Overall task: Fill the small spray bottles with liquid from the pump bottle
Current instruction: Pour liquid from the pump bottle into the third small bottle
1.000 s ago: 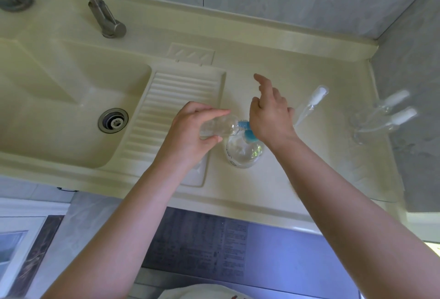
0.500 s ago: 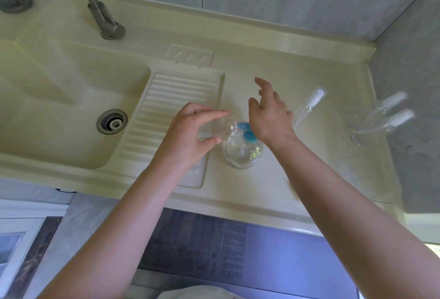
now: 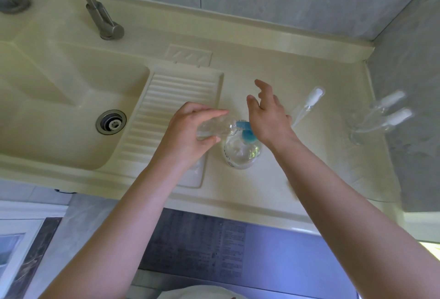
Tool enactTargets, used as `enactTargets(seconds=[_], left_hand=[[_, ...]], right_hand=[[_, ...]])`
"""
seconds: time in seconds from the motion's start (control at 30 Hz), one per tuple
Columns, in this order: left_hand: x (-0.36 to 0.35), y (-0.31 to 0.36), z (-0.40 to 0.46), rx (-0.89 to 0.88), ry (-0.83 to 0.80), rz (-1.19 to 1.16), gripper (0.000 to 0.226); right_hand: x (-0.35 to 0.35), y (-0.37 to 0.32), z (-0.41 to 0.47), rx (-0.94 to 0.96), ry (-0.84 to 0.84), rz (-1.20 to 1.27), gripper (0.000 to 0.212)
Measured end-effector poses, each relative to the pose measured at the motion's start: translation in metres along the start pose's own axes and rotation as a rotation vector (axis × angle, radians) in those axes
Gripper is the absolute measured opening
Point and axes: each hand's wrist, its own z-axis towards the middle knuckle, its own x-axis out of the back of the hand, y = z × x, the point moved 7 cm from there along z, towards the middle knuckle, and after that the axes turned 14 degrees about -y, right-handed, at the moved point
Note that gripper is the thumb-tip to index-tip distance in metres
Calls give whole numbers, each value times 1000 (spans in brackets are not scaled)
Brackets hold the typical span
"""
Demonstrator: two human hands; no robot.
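The left hand [image 3: 188, 132] gripped a small clear spray bottle [image 3: 214, 128], thumb below and fingers curled over the top, holding it tilted on its side with its open mouth at the blue nozzle of the pump bottle [image 3: 241, 149]. The pump bottle stood upright on the cream tabletop [image 3: 297, 167], just right of the ribbed draining board [image 3: 166, 113]. The right hand [image 3: 269, 117] rested its palm on the blue pump head [image 3: 247, 135], with the fingers lifted, spread and holding nothing. Behind that hand a spray top with a white cap [image 3: 309, 101] lay on the tabletop. Well to the right, against the wall, stood two more spray bottles [image 3: 378, 120] with white caps, blurred. The sink [image 3: 59, 108] and tap [image 3: 100, 12] lay to the left.
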Motion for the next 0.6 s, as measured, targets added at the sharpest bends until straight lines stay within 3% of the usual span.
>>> enactTargets(seconds=[0.27,0.47,0.6], left_hand=[[-1,-1,0,8,2,5,61],[1,2,0,-15,15,-6,60],[1,1,-2,-10,15,0,60]], right_hand=[[-7,-2,-9,18,82,-97,47],[2,6,0,-38,-18,90,44],[3,1,-6,-5,9,-10,45]])
